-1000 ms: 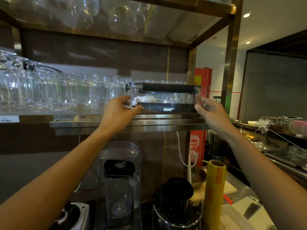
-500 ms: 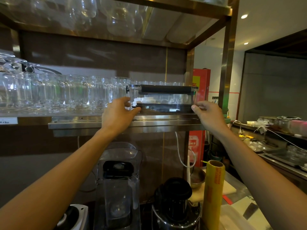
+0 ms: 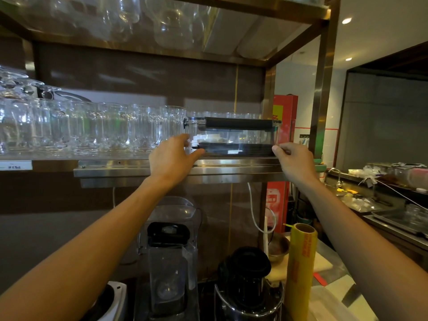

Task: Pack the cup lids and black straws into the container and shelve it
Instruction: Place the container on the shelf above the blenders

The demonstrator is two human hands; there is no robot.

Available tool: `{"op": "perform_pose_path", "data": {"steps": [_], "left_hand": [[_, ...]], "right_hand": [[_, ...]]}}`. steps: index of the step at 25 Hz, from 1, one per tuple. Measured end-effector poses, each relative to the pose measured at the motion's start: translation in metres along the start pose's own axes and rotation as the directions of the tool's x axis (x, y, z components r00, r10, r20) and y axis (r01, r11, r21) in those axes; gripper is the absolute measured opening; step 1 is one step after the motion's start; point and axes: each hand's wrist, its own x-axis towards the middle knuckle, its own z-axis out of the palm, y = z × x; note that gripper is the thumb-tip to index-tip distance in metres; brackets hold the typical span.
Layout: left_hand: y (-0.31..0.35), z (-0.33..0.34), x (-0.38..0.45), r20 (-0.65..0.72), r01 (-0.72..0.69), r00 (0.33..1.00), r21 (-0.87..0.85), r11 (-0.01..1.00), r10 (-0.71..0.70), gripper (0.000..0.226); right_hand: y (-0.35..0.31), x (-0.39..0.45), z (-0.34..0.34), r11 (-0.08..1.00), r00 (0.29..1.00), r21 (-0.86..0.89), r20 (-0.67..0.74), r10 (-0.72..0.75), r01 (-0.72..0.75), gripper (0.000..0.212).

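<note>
The clear container [image 3: 234, 141] with a black lid [image 3: 238, 123] rests on the steel shelf [image 3: 139, 169], at its right end beside the rows of glasses. Black straws lie along its bottom and white cup lids [image 3: 208, 138] show through its left wall. My left hand [image 3: 171, 158] grips the container's left end, fingers on the side and thumb at the lower front corner. My right hand [image 3: 293, 159] is at the lower right corner, fingers curled and thumb tip pressed on it.
Clear glasses [image 3: 81, 126] fill the shelf left of the container. More glassware hangs from the upper shelf [image 3: 176, 26]. Below stand a blender jar [image 3: 170, 258], a black juicer [image 3: 247, 281] and a yellow cling-film roll [image 3: 301, 262]. A steel post [image 3: 320, 89] borders the shelf on the right.
The container has settled a little deeper on the shelf. My right hand's fingers have curled in and slid to the lower right corner. My left hand stays at the left end.
</note>
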Motion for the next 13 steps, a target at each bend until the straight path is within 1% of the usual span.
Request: {"op": "perform_pose_path", "data": {"steps": [5,8,13], "left_hand": [[0.001,-0.0008,0.0023,0.008,-0.026,1.0,0.048,0.999,0.025,0.066],[0.0002,0.001,0.0005,-0.001,-0.025,1.0,0.043,0.999,0.025,0.067],[-0.0021,0.004,0.0014,0.003,-0.021,1.0,0.037,0.999,0.02,0.069]], "right_hand": [[-0.0001,-0.001,0.0008,1.0,1.0,0.015,-0.005,-0.005,0.006,0.029],[0.0002,-0.0025,0.0002,1.0,1.0,0.027,0.013,0.006,-0.007,0.028],[0.0039,-0.0033,0.0019,1.0,1.0,0.027,0.009,0.004,-0.005,0.034]]}}
